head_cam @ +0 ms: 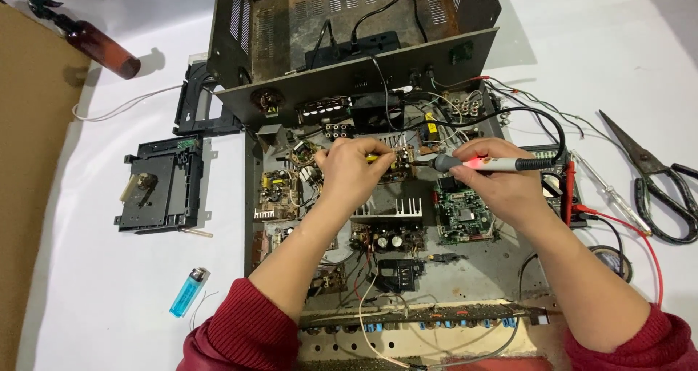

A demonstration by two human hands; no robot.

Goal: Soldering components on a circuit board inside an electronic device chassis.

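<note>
An opened electronic chassis (509, 258) full of circuit boards and wires lies on a white cloth. My right hand (502, 186) grips a grey soldering iron (483, 164) with a lit red window, its tip pointing left at a small board near the chassis middle. My left hand (352, 171) pinches a thin yellow piece (371, 158) against the same spot, just left of the iron's tip. A finned heat sink (396, 208) and a green circuit board (459, 215) sit right below my hands. Both sleeves are dark red.
The black metal cover (349, 22) stands behind the chassis with a power strip inside. A black disc mechanism (160, 193) and a blue lighter (187, 292) lie left. A brown bottle (98, 45) lies far left. Large scissors (654, 178), a screwdriver (611, 193) and red probe leads (568, 189) are right.
</note>
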